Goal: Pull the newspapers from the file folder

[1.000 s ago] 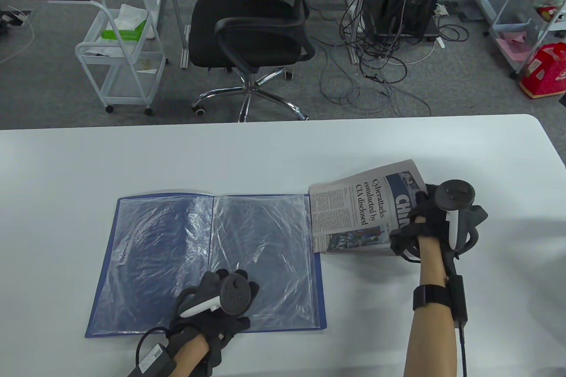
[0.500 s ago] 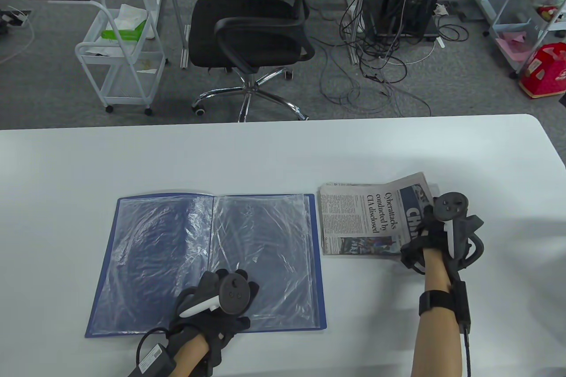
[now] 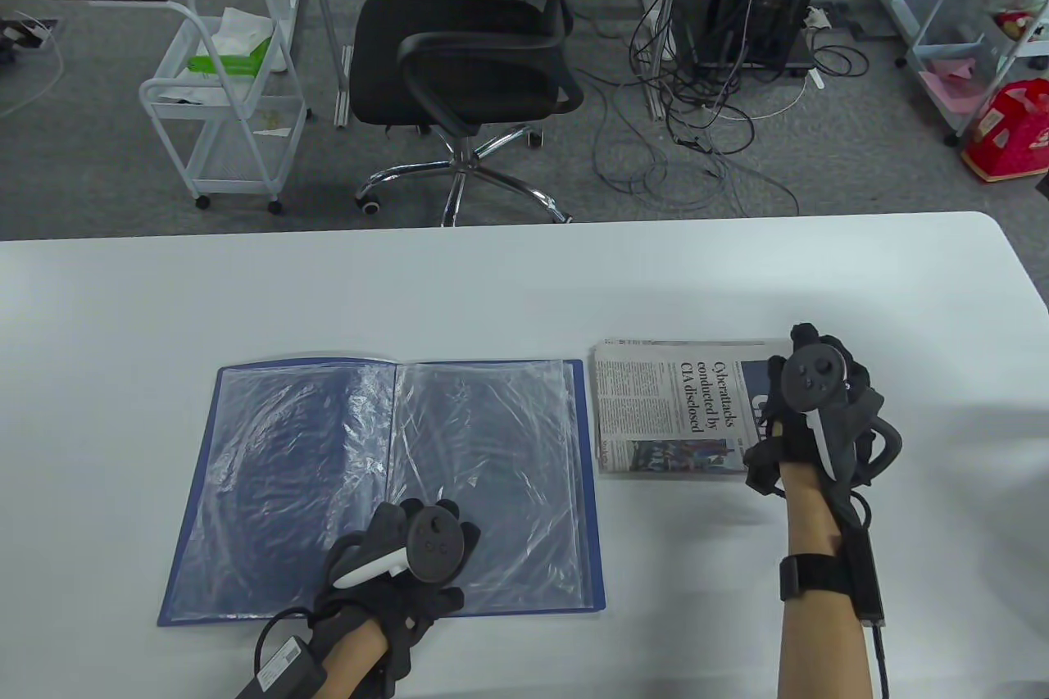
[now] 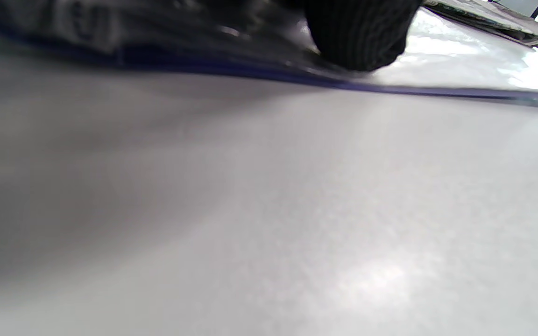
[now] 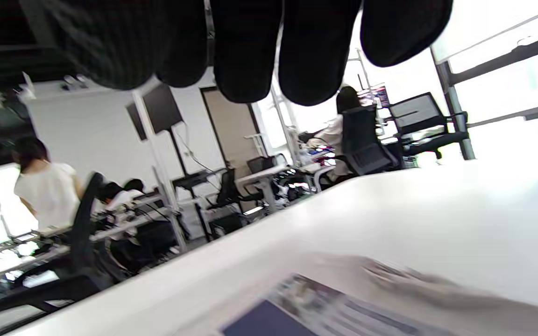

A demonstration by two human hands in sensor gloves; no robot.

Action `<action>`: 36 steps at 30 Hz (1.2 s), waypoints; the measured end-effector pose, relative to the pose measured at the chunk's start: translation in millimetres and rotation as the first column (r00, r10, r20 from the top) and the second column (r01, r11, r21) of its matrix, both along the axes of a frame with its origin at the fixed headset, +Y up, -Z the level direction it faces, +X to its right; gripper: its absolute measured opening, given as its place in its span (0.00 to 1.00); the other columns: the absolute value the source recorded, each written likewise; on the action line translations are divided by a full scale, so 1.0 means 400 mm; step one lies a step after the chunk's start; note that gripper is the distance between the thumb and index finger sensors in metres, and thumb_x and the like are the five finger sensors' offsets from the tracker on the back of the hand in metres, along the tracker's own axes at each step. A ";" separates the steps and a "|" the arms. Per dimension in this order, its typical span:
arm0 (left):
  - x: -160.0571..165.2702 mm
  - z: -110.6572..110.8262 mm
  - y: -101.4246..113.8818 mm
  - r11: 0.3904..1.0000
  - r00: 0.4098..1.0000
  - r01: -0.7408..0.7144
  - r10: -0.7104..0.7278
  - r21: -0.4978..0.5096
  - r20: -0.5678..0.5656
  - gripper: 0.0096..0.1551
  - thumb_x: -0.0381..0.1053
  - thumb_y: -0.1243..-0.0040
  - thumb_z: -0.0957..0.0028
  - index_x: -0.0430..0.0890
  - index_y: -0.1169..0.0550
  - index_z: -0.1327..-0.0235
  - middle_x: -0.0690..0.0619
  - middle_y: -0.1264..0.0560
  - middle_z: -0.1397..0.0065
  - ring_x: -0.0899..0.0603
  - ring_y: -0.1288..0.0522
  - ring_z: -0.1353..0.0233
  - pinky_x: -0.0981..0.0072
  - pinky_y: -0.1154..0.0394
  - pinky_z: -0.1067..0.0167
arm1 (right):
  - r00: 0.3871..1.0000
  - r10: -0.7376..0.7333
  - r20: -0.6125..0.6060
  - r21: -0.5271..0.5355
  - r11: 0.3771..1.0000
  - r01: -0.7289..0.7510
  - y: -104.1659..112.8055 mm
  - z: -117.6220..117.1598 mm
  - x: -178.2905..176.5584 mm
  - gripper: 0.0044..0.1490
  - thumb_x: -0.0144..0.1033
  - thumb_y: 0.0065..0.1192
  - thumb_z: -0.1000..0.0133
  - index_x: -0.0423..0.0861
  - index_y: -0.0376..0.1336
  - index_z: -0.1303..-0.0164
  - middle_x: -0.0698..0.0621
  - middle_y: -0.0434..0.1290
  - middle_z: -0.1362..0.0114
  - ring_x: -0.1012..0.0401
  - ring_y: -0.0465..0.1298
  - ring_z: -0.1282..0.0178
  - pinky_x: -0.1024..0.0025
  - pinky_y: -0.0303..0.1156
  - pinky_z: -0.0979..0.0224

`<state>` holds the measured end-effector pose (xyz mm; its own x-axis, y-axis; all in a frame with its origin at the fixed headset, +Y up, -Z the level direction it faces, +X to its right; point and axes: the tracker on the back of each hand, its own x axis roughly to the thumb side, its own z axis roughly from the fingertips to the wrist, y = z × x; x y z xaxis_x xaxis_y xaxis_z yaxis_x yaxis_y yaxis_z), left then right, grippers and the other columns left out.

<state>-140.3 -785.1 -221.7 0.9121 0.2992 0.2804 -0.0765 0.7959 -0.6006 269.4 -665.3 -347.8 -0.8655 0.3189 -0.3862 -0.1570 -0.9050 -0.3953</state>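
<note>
Since a second ago the newspaper (image 3: 668, 408) has come down from its tilted, lifted pose and now lies flat on the surface (image 3: 492, 289), just right of the file folder (image 3: 385, 478) and barely apart from its edge. Nearest the person, the left hand (image 3: 406, 560) rests spread on the folder's lower right page, fingers (image 4: 357, 37) pressing the plastic sleeve, unmoved. Farther out, the right hand (image 3: 807, 408) sits over the paper's right end; the wrist view shows its fingers (image 5: 245, 51) hanging loose above the print, apart and gripping nothing, so the paper looks released. Both sleeves appear empty, so the pull seems done. Risk from here, in my judgement: withdrawing the right hand could drag the loose top sheets and fan the fold open, or nudge the paper against the folder.
</note>
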 end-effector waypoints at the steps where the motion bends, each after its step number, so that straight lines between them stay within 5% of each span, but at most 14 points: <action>1: 0.000 0.000 0.000 1.000 1.000 0.000 0.000 0.000 0.000 0.42 0.54 0.44 0.47 0.54 0.49 0.22 0.47 0.63 0.17 0.26 0.65 0.22 0.31 0.59 0.33 | 1.000 -0.001 -0.020 0.018 1.000 0.001 0.015 0.011 -0.016 0.35 0.52 0.62 0.54 0.63 0.62 0.33 0.54 0.69 0.24 0.47 0.73 0.26 0.40 0.66 0.27; 7: 0.001 -0.001 0.001 1.000 1.000 0.003 -0.003 -0.005 -0.005 0.42 0.54 0.44 0.47 0.54 0.49 0.22 0.47 0.63 0.17 0.26 0.65 0.22 0.30 0.59 0.32 | 0.993 0.033 -0.118 0.104 0.994 -0.020 0.073 0.077 -0.101 0.33 0.52 0.62 0.53 0.64 0.64 0.35 0.55 0.70 0.24 0.48 0.74 0.26 0.41 0.67 0.27; 12: 0.001 -0.001 0.001 1.000 1.000 0.003 -0.003 -0.005 -0.005 0.42 0.53 0.44 0.47 0.54 0.49 0.22 0.47 0.63 0.17 0.26 0.65 0.22 0.30 0.59 0.32 | 0.981 0.018 -0.193 0.119 0.993 0.005 0.065 0.121 -0.172 0.33 0.52 0.62 0.53 0.63 0.63 0.34 0.54 0.70 0.24 0.48 0.74 0.26 0.40 0.67 0.27; 25: 0.003 -0.002 0.001 1.000 1.000 0.007 -0.007 -0.007 -0.004 0.42 0.54 0.44 0.47 0.54 0.49 0.22 0.47 0.63 0.17 0.25 0.65 0.22 0.30 0.59 0.32 | 0.905 -0.041 -0.424 -0.118 0.993 -0.010 -0.119 0.148 -0.340 0.34 0.52 0.62 0.54 0.61 0.64 0.34 0.51 0.70 0.23 0.46 0.75 0.27 0.39 0.67 0.29; 36: 0.005 -0.003 0.001 1.000 1.000 0.010 -0.010 -0.005 0.000 0.42 0.54 0.45 0.47 0.54 0.49 0.22 0.47 0.63 0.17 0.25 0.65 0.22 0.30 0.59 0.32 | 0.814 0.007 -0.581 -0.320 0.918 -0.236 -0.223 0.158 -0.437 0.36 0.53 0.64 0.55 0.63 0.63 0.33 0.51 0.67 0.20 0.45 0.71 0.23 0.38 0.65 0.27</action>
<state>-138.4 -784.7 -222.8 0.9148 0.2917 0.2792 -0.0684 0.7934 -0.6048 94.6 -754.6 -284.4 -0.9848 0.1329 0.1118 -0.1238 -0.9887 0.0848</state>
